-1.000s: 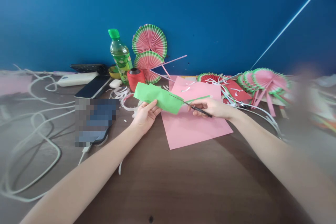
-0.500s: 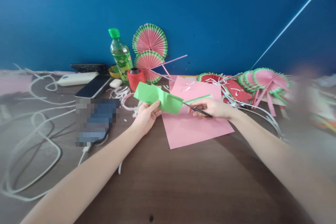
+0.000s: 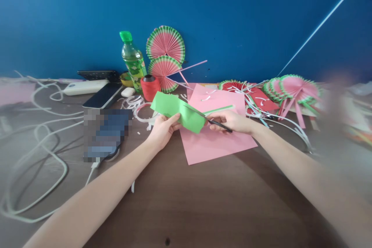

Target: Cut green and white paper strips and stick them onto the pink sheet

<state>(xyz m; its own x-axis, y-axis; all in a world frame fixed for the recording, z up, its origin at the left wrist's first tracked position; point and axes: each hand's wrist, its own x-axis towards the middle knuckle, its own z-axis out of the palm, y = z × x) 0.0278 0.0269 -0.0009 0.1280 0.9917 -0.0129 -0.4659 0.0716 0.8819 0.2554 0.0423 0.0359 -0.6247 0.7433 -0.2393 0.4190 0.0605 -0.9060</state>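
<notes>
- Our left hand (image 3: 162, 130) is closed in a pinch, thumb on top and fingers beneath, gripping the near edge of the green paper (image 3: 178, 110).
- Our right hand (image 3: 231, 121) is curled round the black handles of the scissors (image 3: 223, 126); how far apart the handles stand, we cannot tell.
- The green paper is held up between our two hands, bent a little. One scissor blade lies across its face, pointing towards the left hand's side; the other blade is out of sight.
- Under and in front of our right hand we note pink paper (image 3: 216, 149) on the table (image 3: 203, 201); a thin green strip (image 3: 223, 108) lies just beyond that hand's fingers.
- Beyond our left hand: red spool (image 3: 151, 88), green-capped bottle (image 3: 133, 64) and two round pleated fans (image 3: 166, 42) against the blue wall (image 3: 232, 15).
- To the left of our left hand: a phone (image 3: 106, 133), its screen blurred out, with a white cable (image 3: 62, 162) looping further off.
- Beyond our right hand, to its right: red paper (image 3: 263, 100) and more pleated fans (image 3: 296, 88).
</notes>
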